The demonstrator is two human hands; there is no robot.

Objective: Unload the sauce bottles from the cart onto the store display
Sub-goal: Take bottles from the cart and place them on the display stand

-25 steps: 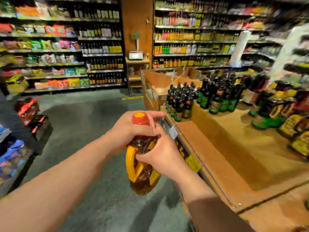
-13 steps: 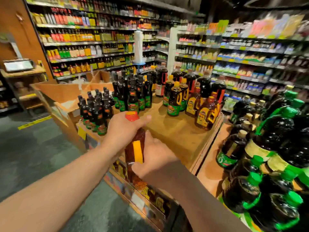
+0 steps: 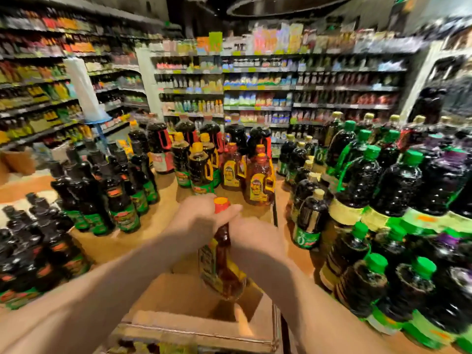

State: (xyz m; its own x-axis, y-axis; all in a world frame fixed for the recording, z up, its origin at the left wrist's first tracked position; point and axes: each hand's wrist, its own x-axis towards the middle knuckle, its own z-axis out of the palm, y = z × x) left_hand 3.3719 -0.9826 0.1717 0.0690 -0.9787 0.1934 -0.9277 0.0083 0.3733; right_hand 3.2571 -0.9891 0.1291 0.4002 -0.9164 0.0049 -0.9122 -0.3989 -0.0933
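Both our hands hold one amber plastic sauce bottle with an orange cap [image 3: 222,261] above the wooden display [image 3: 163,218]. Our left hand [image 3: 201,221] curls its fingers round the neck below the cap; our right hand [image 3: 252,238] wraps the body.

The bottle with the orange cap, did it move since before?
Yes. The orange-capped bottle, held by the left hand and right hand, has come from out over the aisle floor to above the wooden display top, closer to the matching bottles.

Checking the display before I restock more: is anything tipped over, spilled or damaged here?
Nothing stands out. The bottles on the wooden display stand upright, with no spill visible. The orange-capped sauce bottle is tilted only because both hands hold it.
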